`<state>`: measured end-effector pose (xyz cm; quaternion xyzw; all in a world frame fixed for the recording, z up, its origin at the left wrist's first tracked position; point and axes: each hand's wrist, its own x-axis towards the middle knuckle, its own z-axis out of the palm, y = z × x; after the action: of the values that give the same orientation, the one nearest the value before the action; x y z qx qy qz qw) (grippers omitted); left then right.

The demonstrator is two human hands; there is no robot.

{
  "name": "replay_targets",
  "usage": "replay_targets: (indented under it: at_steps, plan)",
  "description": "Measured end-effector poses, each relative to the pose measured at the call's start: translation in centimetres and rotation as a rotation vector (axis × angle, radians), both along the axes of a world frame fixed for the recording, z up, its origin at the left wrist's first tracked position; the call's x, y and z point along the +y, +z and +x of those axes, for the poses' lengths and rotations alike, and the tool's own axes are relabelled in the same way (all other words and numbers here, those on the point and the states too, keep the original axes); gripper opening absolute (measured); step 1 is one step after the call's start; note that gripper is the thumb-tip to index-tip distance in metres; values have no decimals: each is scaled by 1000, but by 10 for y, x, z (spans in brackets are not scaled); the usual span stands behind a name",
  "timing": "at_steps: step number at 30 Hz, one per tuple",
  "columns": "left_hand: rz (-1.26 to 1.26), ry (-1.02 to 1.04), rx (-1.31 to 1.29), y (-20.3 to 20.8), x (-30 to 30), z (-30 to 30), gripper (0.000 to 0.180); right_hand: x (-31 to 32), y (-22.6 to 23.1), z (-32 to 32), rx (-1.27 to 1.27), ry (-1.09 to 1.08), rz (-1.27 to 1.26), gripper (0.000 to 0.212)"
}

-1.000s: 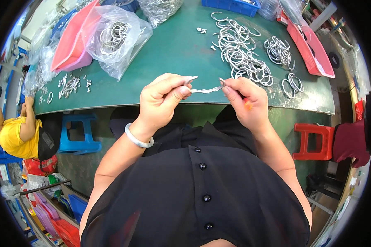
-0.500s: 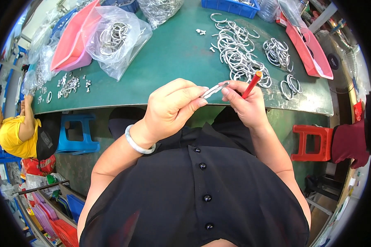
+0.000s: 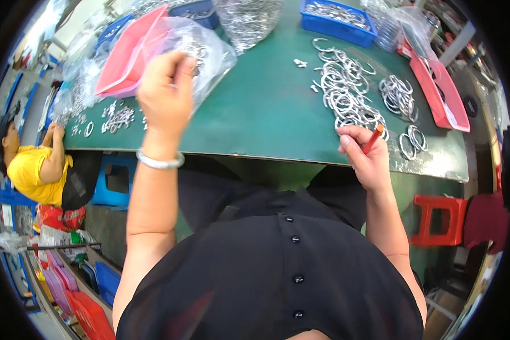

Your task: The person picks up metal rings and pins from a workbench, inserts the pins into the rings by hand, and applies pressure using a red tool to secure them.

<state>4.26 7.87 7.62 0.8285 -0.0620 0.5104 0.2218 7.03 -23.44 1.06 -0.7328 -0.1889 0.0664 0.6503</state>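
My left hand [image 3: 164,96] is stretched out over the green table [image 3: 266,113], at the mouth of a clear plastic bag [image 3: 209,51] with metal rings in it. Its fingers are curled and I see only its back, so what it holds is hidden. A silver bangle sits on that wrist. My right hand [image 3: 365,156] rests at the table's near edge, closed on a red pen-like tool [image 3: 374,137]. Just beyond it lies a loose pile of metal rings [image 3: 345,93].
A pink tray [image 3: 127,54] lies beside the bag, another pink tray [image 3: 439,90] at the right. More rings [image 3: 396,96] and small metal parts [image 3: 116,116] lie about. A blue bin [image 3: 337,14] stands at the back. A person in yellow [image 3: 34,170] sits left. Stools [image 3: 436,218] stand below.
Both hands held a metal ring together in front of me. My left hand has since moved up and left to the plastic bag; my right hand stayed near the edge with the red tool.
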Motion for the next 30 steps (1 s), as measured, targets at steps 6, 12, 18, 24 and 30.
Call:
replay_targets:
  at_steps: [6,12,18,24,30]
  plan:
    - [136,342,260,-12,53,18,19,-26,-3,29,-283,-318,-35,14]
    - [76,25,163,-19,-13,10,12,-35,14,64,-520,-357,-597,13]
    - [-67,-283,378,-43,-64,-2,8,-1,25,100,-357,-141,-1069,29]
    - [-155,-326,499,-60,-66,-12,8,7,20,113,-306,-127,-1118,21]
    - [-200,-315,513,-71,-63,-19,8,-3,29,116,-305,-247,-771,23]
